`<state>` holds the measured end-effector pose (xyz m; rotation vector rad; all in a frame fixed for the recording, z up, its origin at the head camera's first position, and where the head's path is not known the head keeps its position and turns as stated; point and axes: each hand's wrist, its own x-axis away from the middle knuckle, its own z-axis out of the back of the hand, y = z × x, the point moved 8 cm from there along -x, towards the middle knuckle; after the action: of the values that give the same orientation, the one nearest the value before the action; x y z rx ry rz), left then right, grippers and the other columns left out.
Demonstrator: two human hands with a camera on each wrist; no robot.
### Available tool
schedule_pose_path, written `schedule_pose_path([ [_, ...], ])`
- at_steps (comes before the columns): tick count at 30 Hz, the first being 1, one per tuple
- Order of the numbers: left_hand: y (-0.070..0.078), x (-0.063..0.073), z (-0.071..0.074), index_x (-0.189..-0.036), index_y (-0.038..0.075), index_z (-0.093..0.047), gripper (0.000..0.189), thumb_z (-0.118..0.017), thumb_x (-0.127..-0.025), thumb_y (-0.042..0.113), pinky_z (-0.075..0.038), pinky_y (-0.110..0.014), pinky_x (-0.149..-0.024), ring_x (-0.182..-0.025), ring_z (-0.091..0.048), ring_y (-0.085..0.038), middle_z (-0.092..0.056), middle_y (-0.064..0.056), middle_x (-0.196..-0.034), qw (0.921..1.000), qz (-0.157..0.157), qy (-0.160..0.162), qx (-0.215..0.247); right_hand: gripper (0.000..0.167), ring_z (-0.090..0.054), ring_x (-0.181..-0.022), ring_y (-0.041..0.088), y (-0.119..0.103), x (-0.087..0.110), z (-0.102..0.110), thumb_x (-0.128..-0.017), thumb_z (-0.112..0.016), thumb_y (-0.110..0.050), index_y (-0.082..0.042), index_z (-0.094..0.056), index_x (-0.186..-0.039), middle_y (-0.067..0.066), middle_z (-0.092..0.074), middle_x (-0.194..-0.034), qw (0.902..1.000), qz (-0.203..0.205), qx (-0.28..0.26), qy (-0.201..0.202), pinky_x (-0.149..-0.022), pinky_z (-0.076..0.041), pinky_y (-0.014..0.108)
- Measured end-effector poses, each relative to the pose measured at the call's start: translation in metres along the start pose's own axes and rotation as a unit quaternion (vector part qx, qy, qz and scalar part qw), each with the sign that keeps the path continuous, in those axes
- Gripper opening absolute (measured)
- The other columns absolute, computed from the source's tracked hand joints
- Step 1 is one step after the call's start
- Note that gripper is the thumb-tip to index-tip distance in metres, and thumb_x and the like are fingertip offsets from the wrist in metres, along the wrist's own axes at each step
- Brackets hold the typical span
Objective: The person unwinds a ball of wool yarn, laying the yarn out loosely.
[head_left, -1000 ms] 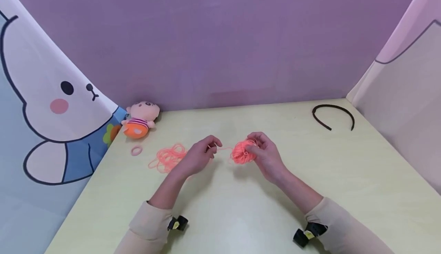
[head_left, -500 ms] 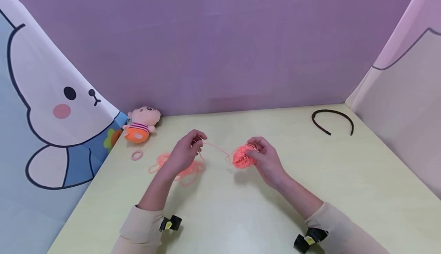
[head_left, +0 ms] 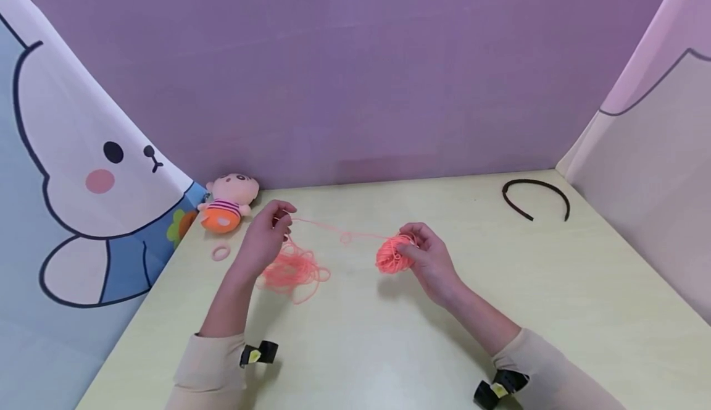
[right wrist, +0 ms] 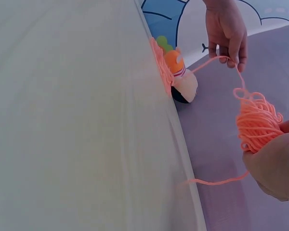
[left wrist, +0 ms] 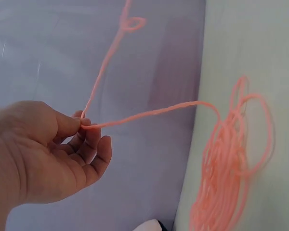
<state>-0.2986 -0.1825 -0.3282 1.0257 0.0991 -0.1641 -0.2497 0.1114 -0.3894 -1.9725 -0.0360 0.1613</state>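
My right hand (head_left: 433, 265) grips a ball of coral-pink yarn (head_left: 393, 255) above the table, thumb on its near side. In the left wrist view, my left hand (left wrist: 53, 149) pinches a yarn strand (left wrist: 149, 113) between thumb and index finger. From that pinch the strand runs across to the ball, with a small loop partway along. Its other side drops to a loose heap of yarn (head_left: 294, 271) on the table, just right of and below my left hand. A loose tail of yarn (right wrist: 221, 182) hangs under the ball in the right wrist view.
A plush doll (head_left: 226, 203) in an orange and striped outfit sits at the back left corner. Near it lies a pink ring (head_left: 220, 252). At the back right is a black headband (head_left: 536, 181). A purple backdrop (head_left: 355, 76) rises behind the table (head_left: 555, 274).
My left hand has moved left and slightly away, drawing the strand longer between it and the ball. The yarn heap shows more fully. My right hand has stayed almost still with the ball.
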Motion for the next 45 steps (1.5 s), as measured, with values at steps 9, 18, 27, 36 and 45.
schedule_pose_path([
  [9, -0.015, 0.0, 0.028, -0.133, 0.001, -0.051, 0.027, -0.04, -0.109, 0.008, -0.053, -0.032, -0.081, -0.092, -0.053, -0.029, -0.049, -0.016, -0.108, 0.9972, 0.066, 0.026, 0.021, 0.033, -0.06, -0.085, 0.013, 0.0, 0.0, 0.0, -0.093, -0.054, 0.015, 0.007, -0.046, -0.124, 0.007, -0.055, -0.103, 1.0, 0.005, -0.003, 0.004, -0.072, -0.054, 0.021],
  [18, -0.026, 0.003, 0.034, -0.133, 0.002, -0.053, 0.029, -0.048, -0.107, 0.013, -0.05, -0.038, -0.089, -0.108, -0.054, -0.031, -0.055, -0.017, -0.123, 0.9915, 0.11, 0.069, -0.017, 0.03, -0.06, -0.084, 0.013, 0.002, 0.001, 0.0, -0.093, -0.055, 0.014, 0.004, -0.049, -0.121, 0.007, -0.055, -0.102, 1.0, 0.004, 0.0, 0.004, -0.073, -0.055, 0.021],
  [27, -0.006, 0.003, -0.027, -0.121, 0.002, -0.061, 0.022, -0.06, -0.101, 0.012, -0.051, -0.045, -0.091, -0.112, -0.06, -0.032, -0.064, -0.015, -0.118, 0.9995, 0.016, -0.007, -0.026, 0.032, -0.062, -0.084, 0.013, 0.001, 0.003, -0.003, -0.093, -0.055, 0.014, 0.007, -0.047, -0.123, 0.008, -0.056, -0.102, 0.9998, 0.011, 0.009, -0.012, -0.073, -0.055, 0.022],
  [36, 0.025, 0.021, -0.101, -0.117, 0.011, -0.065, 0.021, -0.069, -0.097, 0.012, -0.053, -0.041, -0.091, -0.111, -0.063, -0.02, -0.067, 0.0, -0.112, 0.9898, -0.071, -0.123, -0.004, 0.032, -0.062, -0.083, 0.012, 0.003, 0.002, -0.005, -0.093, -0.056, 0.014, 0.01, -0.045, -0.123, 0.006, -0.059, -0.099, 0.9995, 0.014, 0.014, -0.025, -0.071, -0.055, 0.022],
  [45, 0.035, 0.035, -0.131, -0.125, 0.012, -0.065, 0.025, -0.065, -0.1, 0.017, -0.054, -0.04, -0.09, -0.109, -0.064, -0.019, -0.069, -0.001, -0.115, 0.9791, -0.098, -0.178, 0.009, 0.031, -0.061, -0.088, 0.015, 0.005, 0.003, -0.009, -0.093, -0.06, 0.01, 0.007, -0.048, -0.122, 0.007, -0.058, -0.1, 0.9983, -0.003, 0.035, -0.045, -0.075, -0.056, 0.024],
])
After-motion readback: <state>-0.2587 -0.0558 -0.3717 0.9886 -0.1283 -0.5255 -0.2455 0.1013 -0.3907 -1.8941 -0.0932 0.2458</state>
